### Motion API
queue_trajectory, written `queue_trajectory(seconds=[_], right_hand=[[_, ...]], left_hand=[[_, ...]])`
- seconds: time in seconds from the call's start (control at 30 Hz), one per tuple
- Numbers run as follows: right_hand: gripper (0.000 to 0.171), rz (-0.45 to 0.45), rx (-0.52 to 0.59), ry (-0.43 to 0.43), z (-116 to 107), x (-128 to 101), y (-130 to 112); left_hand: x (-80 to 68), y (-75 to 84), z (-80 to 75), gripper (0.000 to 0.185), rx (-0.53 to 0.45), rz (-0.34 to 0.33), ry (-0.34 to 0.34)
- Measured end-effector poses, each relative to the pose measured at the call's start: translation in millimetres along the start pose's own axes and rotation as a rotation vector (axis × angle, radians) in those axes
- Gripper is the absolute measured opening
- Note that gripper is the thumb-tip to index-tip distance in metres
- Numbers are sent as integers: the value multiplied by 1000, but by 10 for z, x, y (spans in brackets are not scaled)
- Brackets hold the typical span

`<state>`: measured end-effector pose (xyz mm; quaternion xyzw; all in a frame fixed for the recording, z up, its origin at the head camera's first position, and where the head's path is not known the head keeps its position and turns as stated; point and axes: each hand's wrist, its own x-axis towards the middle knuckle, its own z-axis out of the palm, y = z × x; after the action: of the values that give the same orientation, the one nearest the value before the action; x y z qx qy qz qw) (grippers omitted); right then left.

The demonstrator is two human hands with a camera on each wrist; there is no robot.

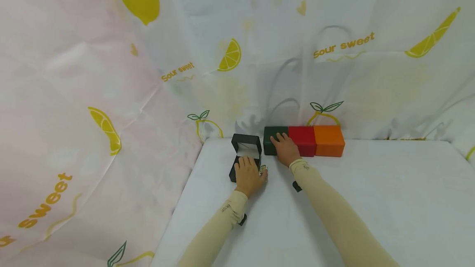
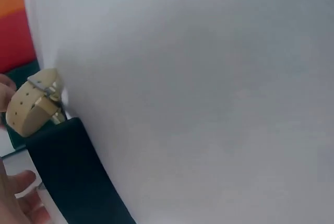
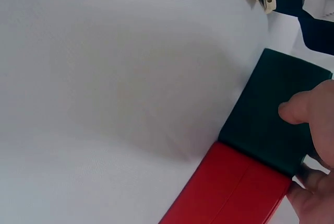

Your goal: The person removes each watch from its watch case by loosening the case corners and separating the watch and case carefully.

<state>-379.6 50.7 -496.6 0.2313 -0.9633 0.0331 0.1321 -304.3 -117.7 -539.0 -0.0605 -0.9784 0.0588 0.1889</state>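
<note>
Well to the left of the green box (image 1: 270, 148), a pale cloth (image 1: 63, 85) printed with lemons and lettering is hung; the space behind the green box is covered by it too. Just left of the green box, a black box (image 1: 246, 138) is stood with its lid raised and a pale lining exposed. Fingers of the left hand (image 1: 249, 178) are laid over its base — the thumb is set apart from them, beside a watch (image 2: 34, 104) with a cream strap, to the near left of the green box. Whether the watch is clamped in the left grip cannot be told. The green box itself is touched by the right hand (image 1: 288, 151); the right grip is spread, thumb and fingers laid apart on it. Against the green box's right side a red box (image 1: 306, 145) is set, and beyond that an orange box (image 1: 329, 141) — all are borne by a white table (image 1: 389, 201).
</note>
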Motion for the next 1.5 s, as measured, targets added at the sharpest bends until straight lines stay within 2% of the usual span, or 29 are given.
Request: queue_trajectory(seconds=[0.17, 0.27, 0.43, 0.47, 0.7, 0.9, 1.03, 1.13, 1.3, 1.4, 1.5], right_hand=[[53, 0, 34, -3, 20, -14, 9], [53, -14, 54, 27, 22, -29, 5], [55, -8, 57, 16, 2, -13, 11], [56, 2, 58, -8, -7, 1, 14], [60, 17, 77, -40, -21, -2, 39], [62, 15, 76, -57, -25, -16, 45], [62, 13, 91, -70, -51, -15, 41], [61, 14, 92, -75, -67, -9, 43], [63, 3, 74, -79, -75, -9, 54], [65, -2, 70, -81, -68, -23, 55], [64, -18, 77, -81, -55, -46, 46]], left_hand=[[21, 9, 21, 86, -74, -82, -115], [19, 13, 90, 85, -90, -102, -148], [59, 46, 139, 82, -88, -107, -119], [64, 61, 148, 81, -85, -109, -107], [50, 134, 120, 69, -49, -155, -94], [51, 30, 112, 74, -2, -204, -112], [50, -77, 131, 75, 10, -242, -101], [47, -125, 131, 76, -14, -234, -101], [32, -133, 125, 90, -39, -204, -80], [25, -97, 86, 87, -58, -169, -15], [34, -28, 13, 68, -125, -77, 98]])
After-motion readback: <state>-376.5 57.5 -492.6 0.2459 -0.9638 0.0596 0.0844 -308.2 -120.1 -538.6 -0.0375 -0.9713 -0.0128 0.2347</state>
